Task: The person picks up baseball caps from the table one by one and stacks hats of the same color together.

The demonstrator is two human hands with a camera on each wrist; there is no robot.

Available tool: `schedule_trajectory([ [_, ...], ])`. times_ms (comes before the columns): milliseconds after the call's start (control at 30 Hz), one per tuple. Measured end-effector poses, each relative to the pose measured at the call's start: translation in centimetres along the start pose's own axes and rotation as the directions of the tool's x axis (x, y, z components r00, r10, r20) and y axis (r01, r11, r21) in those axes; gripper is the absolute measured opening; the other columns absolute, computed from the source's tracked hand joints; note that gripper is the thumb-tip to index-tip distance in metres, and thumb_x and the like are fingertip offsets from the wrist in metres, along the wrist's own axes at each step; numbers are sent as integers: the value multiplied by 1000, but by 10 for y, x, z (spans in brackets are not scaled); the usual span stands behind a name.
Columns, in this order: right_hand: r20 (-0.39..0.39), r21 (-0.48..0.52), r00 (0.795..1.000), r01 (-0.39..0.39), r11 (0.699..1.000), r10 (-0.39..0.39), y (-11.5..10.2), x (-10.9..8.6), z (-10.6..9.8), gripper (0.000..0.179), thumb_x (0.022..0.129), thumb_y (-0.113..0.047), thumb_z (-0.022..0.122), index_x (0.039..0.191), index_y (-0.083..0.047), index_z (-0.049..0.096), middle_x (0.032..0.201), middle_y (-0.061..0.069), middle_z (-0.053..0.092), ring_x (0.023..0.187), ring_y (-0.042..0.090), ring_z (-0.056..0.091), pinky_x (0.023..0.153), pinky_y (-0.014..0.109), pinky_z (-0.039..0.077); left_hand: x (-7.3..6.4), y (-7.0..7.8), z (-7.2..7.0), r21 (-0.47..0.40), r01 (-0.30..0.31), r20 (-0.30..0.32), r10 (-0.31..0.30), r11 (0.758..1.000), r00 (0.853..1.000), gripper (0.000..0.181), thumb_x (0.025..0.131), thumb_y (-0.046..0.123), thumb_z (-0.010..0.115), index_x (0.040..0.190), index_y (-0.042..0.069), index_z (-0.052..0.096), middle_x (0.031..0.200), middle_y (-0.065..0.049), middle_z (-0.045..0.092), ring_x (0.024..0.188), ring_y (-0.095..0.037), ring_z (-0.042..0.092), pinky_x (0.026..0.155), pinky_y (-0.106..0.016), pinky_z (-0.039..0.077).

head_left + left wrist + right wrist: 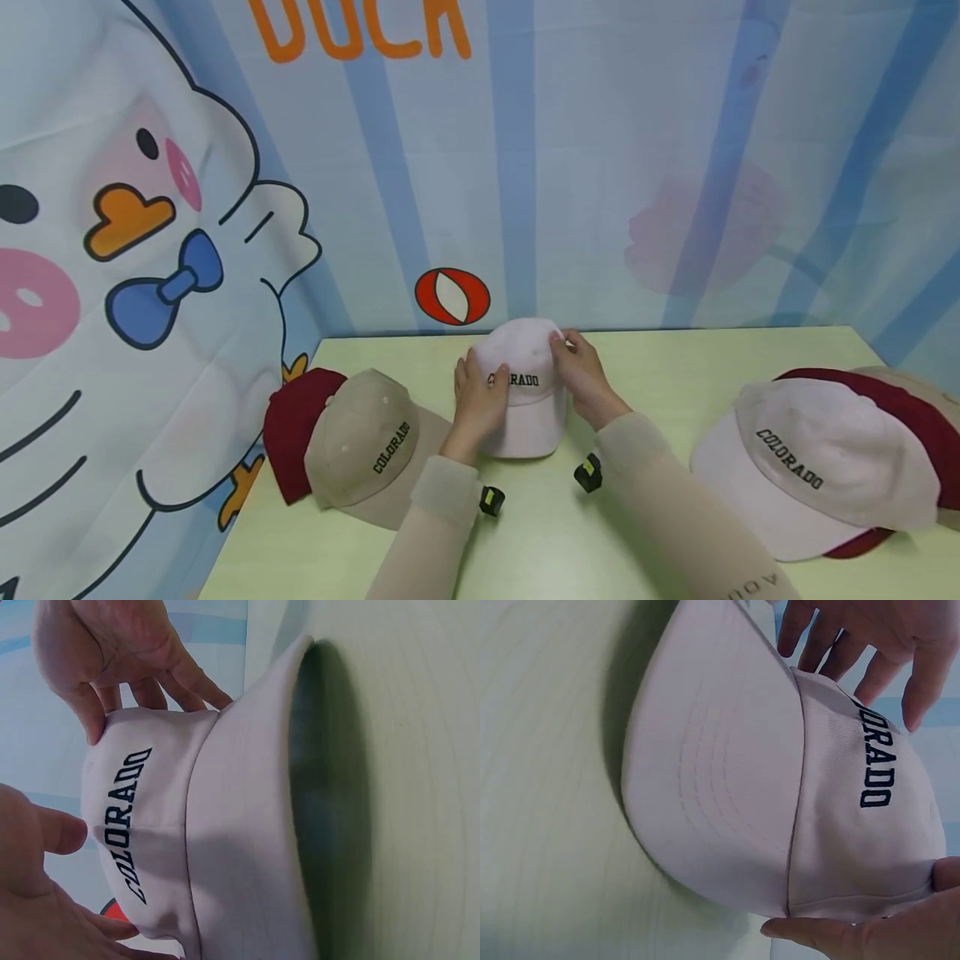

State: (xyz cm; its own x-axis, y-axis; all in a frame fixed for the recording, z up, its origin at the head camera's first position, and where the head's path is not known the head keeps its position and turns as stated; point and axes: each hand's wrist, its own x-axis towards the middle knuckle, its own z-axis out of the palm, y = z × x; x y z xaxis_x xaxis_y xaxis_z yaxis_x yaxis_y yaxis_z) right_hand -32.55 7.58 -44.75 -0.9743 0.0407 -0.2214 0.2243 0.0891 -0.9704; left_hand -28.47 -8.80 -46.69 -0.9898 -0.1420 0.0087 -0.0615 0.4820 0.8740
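Observation:
A pale pink baseball cap with dark "COLORADO" lettering stands near the table's back edge, brim toward me. My left hand holds the crown's left side, its thumb lying over part of the lettering. On the other side my right hand grips the crown, thumb in front and fingers around the edge. In the left wrist view the brim of the pink cap casts a shadow on the table. The right wrist view shows stitched curves on the pink cap's brim. The crown's back is hidden.
To the left, a beige cap overlaps a dark red cap. At the right, another pale cap lies over a dark red cap, with a beige one behind. A printed cloth hangs behind the table.

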Motion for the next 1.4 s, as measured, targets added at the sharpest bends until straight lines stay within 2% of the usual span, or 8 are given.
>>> schedule_trajectory([
  [367,61,-58,998,-27,998,31,-3,5,3,44,113,-39,37,145,-12,50,164,15,37,154,35,34,125,55,29,2,0,3,17,43,18,-44,999,999,88,103,40,55,165,1,7,171,-30,5,160,-46,5,126,-63,18],
  [667,113,-67,993,-5,998,13,1,2,-4,52,113,-37,38,161,-17,35,169,14,30,156,35,30,126,56,27,-2,7,2,33,37,16,-37,999,999,89,102,39,57,165,2,7,171,-27,4,160,-45,8,126,-61,20],
  [767,106,-76,994,15,997,-7,1,-1,-7,56,112,-37,39,164,-18,30,170,14,28,157,36,28,126,56,26,-6,14,2,33,8,12,-9,999,1000,89,101,37,59,165,1,8,171,-27,4,159,-44,9,126,-61,20],
  [900,90,-123,995,63,990,-52,-1,-7,-14,55,111,-36,41,162,-18,34,169,15,30,156,36,30,125,58,26,-15,26,6,30,-51,-24,51,998,998,86,101,34,61,164,1,13,171,-25,8,158,-44,12,124,-63,23],
  [1067,92,-205,989,135,969,-118,-2,-18,-32,53,111,-36,43,160,-14,39,164,16,37,153,37,34,124,58,29,-32,40,16,-7,-159,-72,158,987,985,80,99,26,63,163,4,21,169,-19,15,156,-39,15,121,-61,31],
  [1200,97,-237,983,178,955,-159,-6,-32,-51,55,111,-38,44,159,-12,40,162,15,42,152,36,36,123,58,30,-45,51,26,-71,-198,-42,196,978,980,75,98,25,62,161,6,27,164,-18,22,151,-37,22,118,-59,34],
  [1333,98,-275,976,215,937,-196,-10,-49,-72,58,110,-41,46,158,-9,40,160,18,44,151,38,37,122,58,32,-57,59,36,-162,-177,34,185,971,982,70,99,27,61,159,6,32,160,-18,29,149,-36,29,119,-59,33],
  [1400,99,-305,974,223,926,-202,-12,-59,-82,61,110,-44,46,158,-8,39,160,20,44,151,40,38,121,59,33,-63,63,42,-200,-145,86,165,969,982,69,100,29,60,159,8,33,159,-17,31,150,-35,31,121,-58,32],
])
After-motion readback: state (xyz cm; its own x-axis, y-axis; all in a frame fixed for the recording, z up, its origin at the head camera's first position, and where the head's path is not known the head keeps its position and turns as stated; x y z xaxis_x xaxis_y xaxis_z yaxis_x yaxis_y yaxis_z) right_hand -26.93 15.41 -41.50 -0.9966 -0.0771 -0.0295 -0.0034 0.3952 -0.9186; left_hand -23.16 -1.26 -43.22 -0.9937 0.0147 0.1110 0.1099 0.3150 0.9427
